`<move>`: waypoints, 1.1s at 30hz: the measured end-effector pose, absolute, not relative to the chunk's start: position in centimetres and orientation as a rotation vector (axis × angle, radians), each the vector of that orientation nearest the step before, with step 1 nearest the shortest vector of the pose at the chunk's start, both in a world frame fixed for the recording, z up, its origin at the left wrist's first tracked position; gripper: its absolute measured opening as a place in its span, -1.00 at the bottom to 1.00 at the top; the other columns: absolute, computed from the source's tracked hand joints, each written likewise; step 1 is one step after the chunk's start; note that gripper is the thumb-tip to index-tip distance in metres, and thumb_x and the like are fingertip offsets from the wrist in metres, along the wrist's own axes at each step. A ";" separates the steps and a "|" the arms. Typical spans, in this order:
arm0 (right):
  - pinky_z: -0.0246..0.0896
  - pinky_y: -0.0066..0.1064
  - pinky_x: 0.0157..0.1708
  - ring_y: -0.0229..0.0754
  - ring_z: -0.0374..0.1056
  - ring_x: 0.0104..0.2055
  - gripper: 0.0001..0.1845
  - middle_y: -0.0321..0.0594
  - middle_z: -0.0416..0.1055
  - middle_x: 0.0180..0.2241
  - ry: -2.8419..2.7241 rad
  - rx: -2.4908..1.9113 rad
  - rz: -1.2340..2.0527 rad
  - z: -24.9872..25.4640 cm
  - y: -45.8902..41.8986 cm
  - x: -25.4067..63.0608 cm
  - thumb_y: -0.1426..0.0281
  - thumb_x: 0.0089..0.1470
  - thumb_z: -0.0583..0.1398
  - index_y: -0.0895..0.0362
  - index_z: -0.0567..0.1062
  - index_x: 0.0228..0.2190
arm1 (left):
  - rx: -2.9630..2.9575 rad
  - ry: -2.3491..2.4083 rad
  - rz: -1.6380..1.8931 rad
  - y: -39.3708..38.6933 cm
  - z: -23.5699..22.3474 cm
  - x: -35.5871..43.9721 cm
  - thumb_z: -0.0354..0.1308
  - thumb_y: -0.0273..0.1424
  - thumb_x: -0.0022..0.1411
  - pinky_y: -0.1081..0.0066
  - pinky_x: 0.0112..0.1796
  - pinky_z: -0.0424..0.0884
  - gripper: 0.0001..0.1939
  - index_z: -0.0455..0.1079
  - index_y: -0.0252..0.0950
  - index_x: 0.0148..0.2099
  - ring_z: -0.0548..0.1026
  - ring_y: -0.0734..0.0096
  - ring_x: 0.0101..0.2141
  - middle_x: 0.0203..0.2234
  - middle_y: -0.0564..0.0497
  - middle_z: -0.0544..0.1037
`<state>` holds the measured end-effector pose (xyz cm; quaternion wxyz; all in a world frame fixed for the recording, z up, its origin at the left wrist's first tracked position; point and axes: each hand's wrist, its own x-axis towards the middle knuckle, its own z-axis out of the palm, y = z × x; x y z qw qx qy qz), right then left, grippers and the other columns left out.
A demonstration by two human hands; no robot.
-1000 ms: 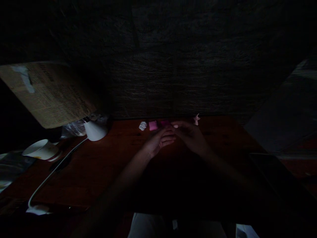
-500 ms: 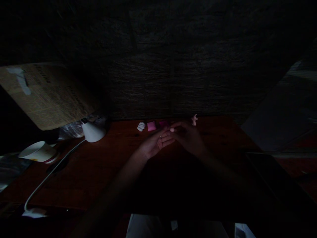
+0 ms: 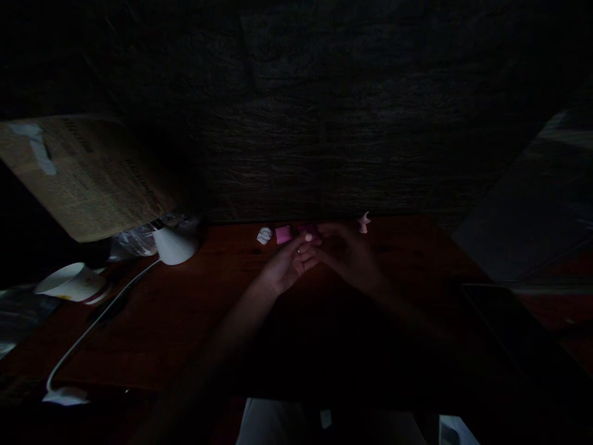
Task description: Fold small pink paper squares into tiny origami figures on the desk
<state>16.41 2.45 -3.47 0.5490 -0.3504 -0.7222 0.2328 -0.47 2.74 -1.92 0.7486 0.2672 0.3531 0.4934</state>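
My left hand point(image 3: 290, 269) is palm up over the table, closed on a small pale pink ball point(image 3: 309, 237) at its thumb and fingertips. The ball looks like modelling clay. Close against it on the right is my right hand point(image 3: 354, 259), its thumb and fingers apart around the left fingertips, with nothing visible in its grip. Behind the hands lie a white crumpled lump point(image 3: 264, 235), a pink square piece point(image 3: 283, 233) and a darker magenta piece point(image 3: 306, 229), partly covered by my fingers. A pale pink branching figure point(image 3: 364, 222) stands to the right.
A white lamp base point(image 3: 176, 246) and its cable point(image 3: 99, 320) occupy the left of the wooden table point(image 3: 208, 321), beside a paper cup point(image 3: 73, 283). Brown cardboard point(image 3: 92, 179) hangs above them. A dark flat object point(image 3: 504, 321) lies at the right. The scene is very dim.
The pink ball has shifted left, from between both hands' fingertips to my left thumb and fingers. My right fingers have come a little leftward and spread off the ball.
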 end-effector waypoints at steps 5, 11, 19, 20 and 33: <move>0.47 -0.18 -0.07 -0.04 0.56 -0.05 -0.68 -0.17 0.64 -0.06 -1.714 -0.810 0.548 -3.8 2.6 16.4 0.30 0.12 0.38 0.00 0.56 -0.06 | 0.681 0.718 1.111 2.4 -1.9 -0.6 0.40 -0.57 0.18 0.49 -0.19 0.52 -0.87 0.54 -0.32 -0.24 0.62 0.52 -0.32 -0.28 0.02 0.70; 0.45 -0.18 -0.03 -0.04 0.57 -0.04 -0.68 -0.16 0.64 -0.07 -1.735 -0.796 0.567 -3.7 2.4 16.2 0.34 0.13 0.35 0.01 0.55 -0.05 | 0.649 0.744 1.115 2.5 -2.0 -0.6 0.49 -0.33 0.16 0.51 -0.30 0.52 -0.75 0.48 -0.32 -0.27 0.58 0.56 -0.45 -0.44 0.09 0.62; 0.44 -0.16 -0.04 -0.03 0.56 -0.05 -0.63 -0.16 0.63 -0.09 -1.739 -0.846 0.665 -3.2 1.7 16.0 0.23 0.11 0.40 0.00 0.56 -0.05 | 0.602 0.753 1.129 2.5 -1.6 -0.4 0.47 -0.19 0.17 0.54 -0.41 0.46 -0.62 0.38 -0.29 -0.39 0.50 0.59 -0.57 -0.58 0.15 0.54; 0.44 -0.16 -0.03 -0.03 0.55 -0.04 -0.64 -0.16 0.63 -0.08 -1.735 -0.848 0.685 -3.2 1.7 16.0 0.23 0.11 0.39 0.00 0.56 -0.04 | 0.606 0.756 1.134 2.5 -1.6 -0.5 0.48 -0.24 0.18 0.53 -0.39 0.47 -0.67 0.42 -0.30 -0.37 0.52 0.59 -0.55 -0.53 0.13 0.59; 0.49 -0.21 -0.13 -0.03 0.57 -0.04 -0.58 -0.14 0.64 -0.09 -1.365 -0.863 1.063 -3.8 2.8 16.0 0.05 0.06 0.38 0.01 0.58 -0.12 | 0.685 0.695 1.112 2.2 -1.2 -0.2 0.26 -0.39 0.38 0.41 -0.20 0.56 -0.89 0.56 -0.32 -0.21 0.65 0.38 -0.28 -0.24 -0.07 0.72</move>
